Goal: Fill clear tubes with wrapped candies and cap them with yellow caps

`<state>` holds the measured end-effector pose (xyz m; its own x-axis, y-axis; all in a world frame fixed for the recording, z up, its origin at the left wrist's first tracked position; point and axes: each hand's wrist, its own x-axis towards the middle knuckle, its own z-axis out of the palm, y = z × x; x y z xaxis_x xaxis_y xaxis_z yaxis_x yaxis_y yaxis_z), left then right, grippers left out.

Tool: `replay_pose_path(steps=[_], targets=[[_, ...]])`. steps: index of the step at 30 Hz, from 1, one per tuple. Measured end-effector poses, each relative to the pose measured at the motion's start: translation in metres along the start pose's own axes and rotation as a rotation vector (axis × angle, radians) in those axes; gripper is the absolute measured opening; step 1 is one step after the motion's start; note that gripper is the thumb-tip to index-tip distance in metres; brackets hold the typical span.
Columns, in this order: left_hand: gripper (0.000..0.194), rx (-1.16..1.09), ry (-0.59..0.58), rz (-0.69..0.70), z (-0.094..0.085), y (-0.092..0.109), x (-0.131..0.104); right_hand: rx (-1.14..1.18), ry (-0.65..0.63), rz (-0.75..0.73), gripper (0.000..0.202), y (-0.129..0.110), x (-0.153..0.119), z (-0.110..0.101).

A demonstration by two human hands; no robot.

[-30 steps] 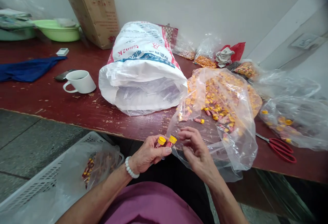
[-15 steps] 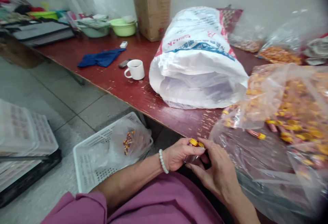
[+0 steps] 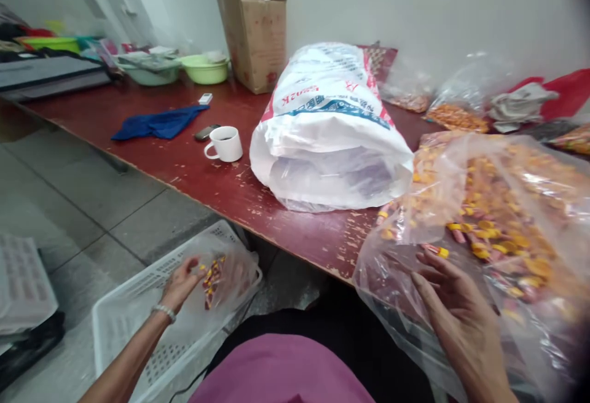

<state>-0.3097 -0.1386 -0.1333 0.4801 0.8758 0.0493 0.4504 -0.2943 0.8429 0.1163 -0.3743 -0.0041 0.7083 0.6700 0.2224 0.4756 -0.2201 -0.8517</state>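
Note:
My left hand (image 3: pixel 181 285), with a beaded bracelet, is over a clear plastic bag (image 3: pixel 235 277). Its fingers are curled together, and a bit of yellow shows at the fingertips, seemingly a small yellow-capped tube (image 3: pixel 201 267). Inside the bag lies a small heap of similar tubes (image 3: pixel 213 283). The bag rests in a white plastic basket (image 3: pixel 104 305). At the right, my right hand (image 3: pixel 454 314) is open, fingers apart, above a large clear plastic sheet or bag (image 3: pixel 387 274). Just beyond its fingertips lies a single yellow-capped tube (image 3: pixel 436 250).
Many yellow-capped tubes (image 3: pixel 502 231) lie in the clear plastic at right. A big white sack (image 3: pixel 332 126) lies on the red table (image 3: pixel 286 231). Left of it are a white mug (image 3: pixel 229 146), blue cloth (image 3: pixel 159 125) and cardboard box (image 3: pixel 265 46). Stacked crates (image 3: pixel 25 286) stand lower left.
My hands were together around small yellow-capped tubes; now they are apart. The left has moved left to the bag in the basket, and the right has moved right towards the loose tubes.

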Motion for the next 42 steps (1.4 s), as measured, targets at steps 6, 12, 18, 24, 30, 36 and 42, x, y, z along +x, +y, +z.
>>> replay_pose_path(steps=[6, 12, 18, 24, 30, 36, 42], targets=[[0.021, 0.254, 0.429, 0.149, 0.032, 0.099, 0.041, -0.171, 0.064, 0.036, 0.043, 0.040, 0.027, -0.015], [0.023, 0.262, 0.106, 0.579, 0.140, 0.246, 0.152, -0.657, 0.147, -0.141, 0.037, 0.080, 0.070, -0.013], [0.045, 0.527, -0.149, 0.539, 0.235, 0.285, 0.244, -0.608, 0.101, -0.125, 0.024, 0.085, 0.077, -0.012], [0.035, 0.627, -0.206, 0.413, 0.231, 0.266, 0.257, -0.417, 0.160, -0.029, 0.030, 0.078, 0.069, -0.024], [0.039, 0.710, -0.288, 0.444, 0.181, 0.246, 0.234, 0.027, 0.160, 0.106, 0.039, 0.026, 0.038, -0.015], [0.031, 0.829, -0.224, 0.489, 0.152, 0.239, 0.213, 0.398, 0.113, 0.049, 0.027, -0.041, 0.011, 0.017], [0.019, 0.662, -0.148, 0.662, 0.132, 0.255, 0.158, 0.424, 0.074, -0.005, 0.028, -0.051, 0.006, 0.036]])
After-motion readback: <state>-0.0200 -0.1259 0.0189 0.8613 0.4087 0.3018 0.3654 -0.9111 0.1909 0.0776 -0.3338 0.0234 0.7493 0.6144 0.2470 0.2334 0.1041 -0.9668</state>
